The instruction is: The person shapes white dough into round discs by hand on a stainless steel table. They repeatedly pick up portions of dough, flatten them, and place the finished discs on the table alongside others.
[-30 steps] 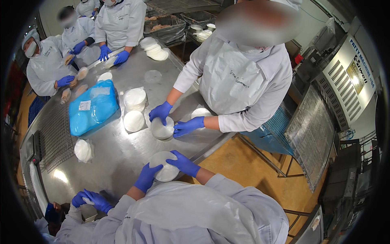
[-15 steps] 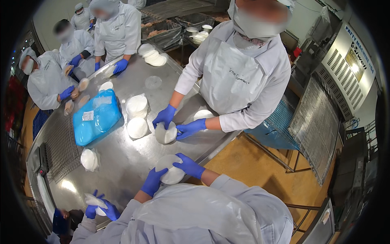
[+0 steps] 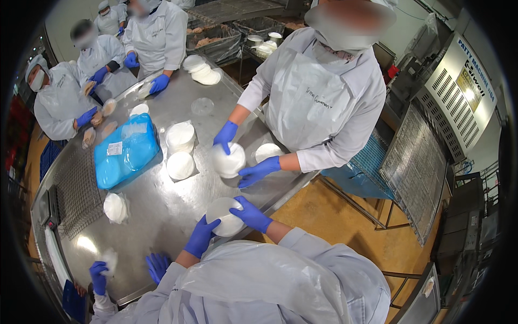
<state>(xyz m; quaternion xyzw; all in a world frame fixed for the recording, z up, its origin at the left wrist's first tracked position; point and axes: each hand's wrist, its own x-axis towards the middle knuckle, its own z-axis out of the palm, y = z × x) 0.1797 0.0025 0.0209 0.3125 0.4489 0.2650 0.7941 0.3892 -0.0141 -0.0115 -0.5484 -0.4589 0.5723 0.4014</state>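
Observation:
Between my two blue-gloved hands is a stack of thin white round sheets, held just above the steel table's near edge. My left hand grips the left rim with its thumb on top. At the right rim, my right hand pinches the stack, its thumb also over the upper face. The top sheet looks slightly see-through. Across from me a co-worker's gloved hands handle another white round stack, blurred by motion.
Two white round stacks stand mid-table beside a blue plastic-wrapped package. A wrapped white stack lies nearer left. At lower left, a neighbour's gloved hand holds a clear film. A wire rack and several co-workers line the far left.
My hands and the stack have shifted slightly away from me. The co-worker opposite has lifted and turned their stack. The neighbour at left has parted their hands, one holding film.

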